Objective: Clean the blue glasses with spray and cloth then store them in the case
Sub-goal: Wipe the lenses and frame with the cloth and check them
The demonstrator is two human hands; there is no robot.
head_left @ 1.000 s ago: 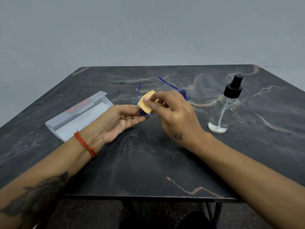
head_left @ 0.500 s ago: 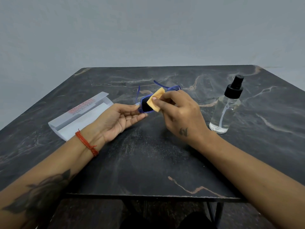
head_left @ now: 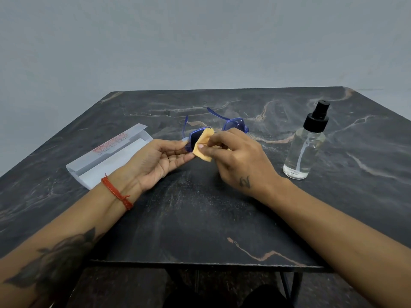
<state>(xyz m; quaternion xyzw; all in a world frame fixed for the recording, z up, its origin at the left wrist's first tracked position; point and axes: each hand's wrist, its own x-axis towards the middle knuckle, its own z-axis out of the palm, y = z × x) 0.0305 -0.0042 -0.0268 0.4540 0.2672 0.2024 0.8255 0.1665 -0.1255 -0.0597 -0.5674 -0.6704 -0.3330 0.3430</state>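
- Blue glasses [head_left: 235, 126]: held above the dark marble table [head_left: 200, 218], arms unfolded, pointing away.
- Left hand [head_left: 155, 161]: fingertips grip the frame's left end.
- Right hand [head_left: 240, 158]: pinches orange cloth [head_left: 203, 145] against the left lens.
- Spray bottle [head_left: 305, 145]: upright, right of the hands.
- White case [head_left: 109, 156]: open, lying at left.

Glasses [head_left: 235, 126]: glossy translucent blue plastic. Cloth [head_left: 203, 145]: matt soft orange fabric. Spray bottle [head_left: 304, 150]: clear, glossy, black cap. Surface [head_left: 200, 218]: dark veined stone look, dusty-matt. Case [head_left: 111, 156]: matt white.
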